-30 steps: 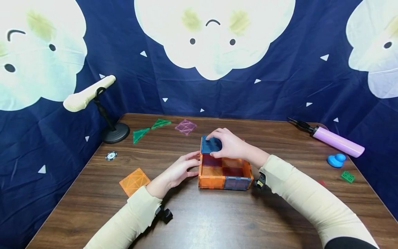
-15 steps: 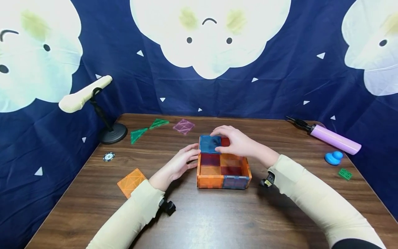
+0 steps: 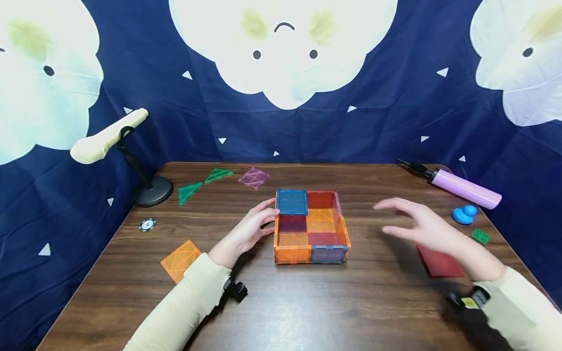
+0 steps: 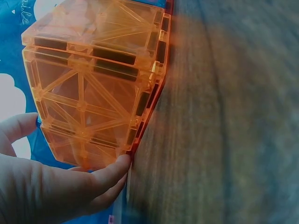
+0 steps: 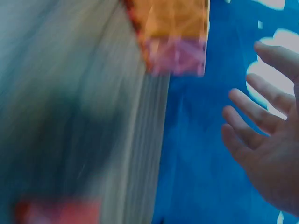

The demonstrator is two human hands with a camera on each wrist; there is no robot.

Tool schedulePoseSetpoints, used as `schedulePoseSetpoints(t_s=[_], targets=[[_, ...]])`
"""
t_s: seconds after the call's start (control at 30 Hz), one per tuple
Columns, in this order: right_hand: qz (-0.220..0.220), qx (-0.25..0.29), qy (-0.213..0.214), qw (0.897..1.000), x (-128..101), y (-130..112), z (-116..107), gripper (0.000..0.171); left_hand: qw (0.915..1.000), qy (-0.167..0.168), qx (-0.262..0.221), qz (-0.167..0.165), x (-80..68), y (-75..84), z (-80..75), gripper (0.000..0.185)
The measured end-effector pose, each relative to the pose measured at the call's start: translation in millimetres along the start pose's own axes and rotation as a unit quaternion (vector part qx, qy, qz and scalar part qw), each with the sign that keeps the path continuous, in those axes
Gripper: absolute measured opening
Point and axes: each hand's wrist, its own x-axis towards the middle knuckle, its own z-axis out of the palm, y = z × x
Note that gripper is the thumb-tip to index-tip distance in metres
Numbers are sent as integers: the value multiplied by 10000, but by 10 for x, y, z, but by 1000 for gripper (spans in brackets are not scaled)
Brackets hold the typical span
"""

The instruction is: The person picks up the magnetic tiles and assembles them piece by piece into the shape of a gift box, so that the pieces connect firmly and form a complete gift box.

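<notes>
A box of see-through magnetic tiles [image 3: 291, 255] stands mid-table, with orange, red and purple-blue walls. Over its back left corner lies a blue square magnetic tile [image 3: 292, 202]; the rest of the top is uncovered. My left hand [image 3: 252, 228] rests its fingers against the box's left side. In the left wrist view, the thumb and fingertips touch the orange wall [image 4: 84, 102] near its end. Off to the right, my right hand [image 3: 423, 224] hangs in the air, fingers spread and holding nothing. Partly below it are red square tiles [image 3: 439, 263]; how many cannot be told.
On the left lie an orange tile [image 3: 181, 261], a poker chip [image 3: 147, 224], green triangle tiles [image 3: 190, 192] and a purple tile [image 3: 253, 178]. A black stand [image 3: 152, 191] is behind them. A pink pump [image 3: 466, 188], blue knobbed piece [image 3: 464, 214] and green brick [image 3: 480, 236] line the right.
My right hand has let go of the blue tile and moved right, away from the box. The blue tile stays on the corner. My left hand keeps its place at the box.
</notes>
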Motion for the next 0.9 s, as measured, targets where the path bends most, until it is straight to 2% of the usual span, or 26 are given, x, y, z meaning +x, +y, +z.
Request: schedulePoseSetpoints(t_s=[0.2,0.33,0.47,0.63,0.77,0.9], targets=[[394,-116,-206,9989,-653,375,-202,48,9999,39,-132,69,2,-11,-33,68],[279,-144,-272,9991,-990,627,-195,50,9999,104,-126,-21,-25,-11,-29,66],[12,-532,-157,9985,-1193,801,-119,52,9999,107,-30,-69,-21,-13,-23,65],[-252,-916,-52,9955,-1232,855,-16,59,9999,44,45,-92,-7,-2,-13,67],[-222,-1179,-187,9926,-1095,801,74,66,9999,93,18,-104,-10,6,-1,66],[-2,-1363,-346,9901,-898,734,139,63,10000,72,9,-64,-7,-3,10,66]])
